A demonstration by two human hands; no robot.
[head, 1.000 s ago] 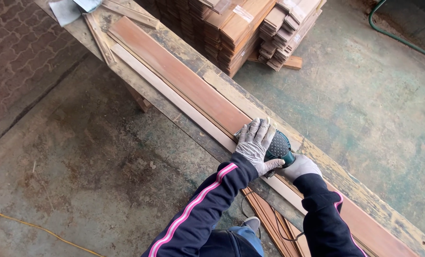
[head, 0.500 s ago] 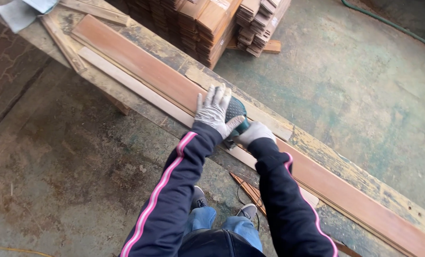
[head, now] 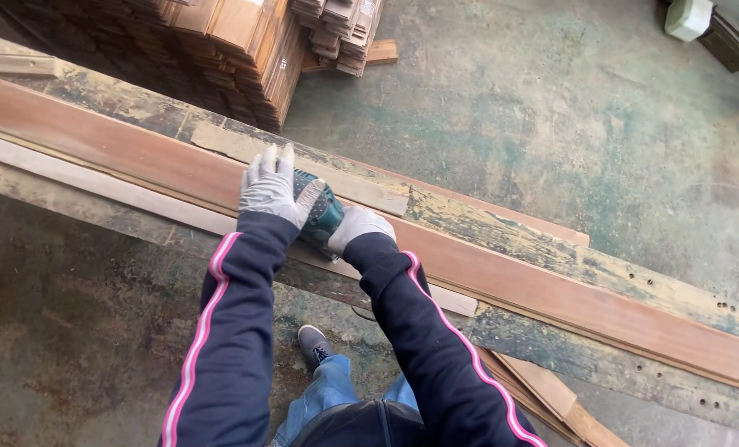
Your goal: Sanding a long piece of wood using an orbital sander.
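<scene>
Seen from above, a person in a dark jacket with pink sleeve stripes leans over a long reddish board (head: 485,277) lying on a worn, paint-stained workbench (head: 551,248). A teal sander (head: 323,213) sits on the board between two grey-gloved hands. The left hand (head: 268,189) lies flat on top of the sander, fingers spread and extended, pressing rather than gripping. The right hand (head: 358,225) is curled around the sander's rear end, fingers closed on it. A stack of wooden planks (head: 245,41) stands on the concrete floor beyond the bench.
</scene>
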